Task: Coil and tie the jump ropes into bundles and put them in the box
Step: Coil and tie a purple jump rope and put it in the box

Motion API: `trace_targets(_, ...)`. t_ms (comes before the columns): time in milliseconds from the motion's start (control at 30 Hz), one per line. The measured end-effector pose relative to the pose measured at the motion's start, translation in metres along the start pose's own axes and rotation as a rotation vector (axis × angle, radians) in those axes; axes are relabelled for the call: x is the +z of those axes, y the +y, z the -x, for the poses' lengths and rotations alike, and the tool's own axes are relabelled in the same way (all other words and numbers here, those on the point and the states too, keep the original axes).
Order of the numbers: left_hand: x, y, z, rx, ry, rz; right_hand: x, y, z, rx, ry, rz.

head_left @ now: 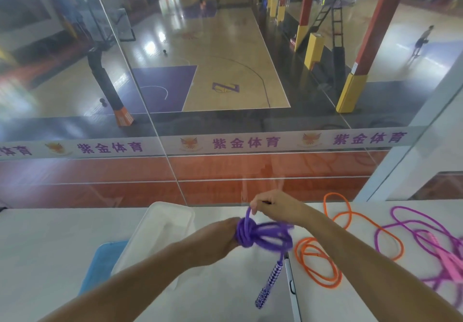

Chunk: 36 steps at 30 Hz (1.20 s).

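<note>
Gripping the purple rope [260, 234] coil in our left hand [220, 236], we pinch its loop with our right hand [273, 207].

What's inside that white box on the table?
The white box shows only bare white interior; no ropes visible. The left hand and forearm cover its near end.

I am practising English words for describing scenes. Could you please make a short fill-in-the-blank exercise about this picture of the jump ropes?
1. The left hand grips the coiled ____ rope.
2. The right hand pinches a ____ of that rope above the knot.
3. The orange rope lies loose on the table, to the ____ of the hands.
4. The white box holds ____ ropes so far.

Missing words: purple; loop; right; no
</note>
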<state>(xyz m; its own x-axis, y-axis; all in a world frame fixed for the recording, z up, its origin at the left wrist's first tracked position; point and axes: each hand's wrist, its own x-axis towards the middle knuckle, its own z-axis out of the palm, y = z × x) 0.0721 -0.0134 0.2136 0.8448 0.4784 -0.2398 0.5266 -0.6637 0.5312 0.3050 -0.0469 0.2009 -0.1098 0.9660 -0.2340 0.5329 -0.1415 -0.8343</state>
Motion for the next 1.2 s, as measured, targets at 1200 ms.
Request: trace_targets(1200, 0.018, -0.039, -0.026, -0.337, 0.434, 0.553, 0.062, 0.004, 0.011, 0.128, -0.095, 0.005)
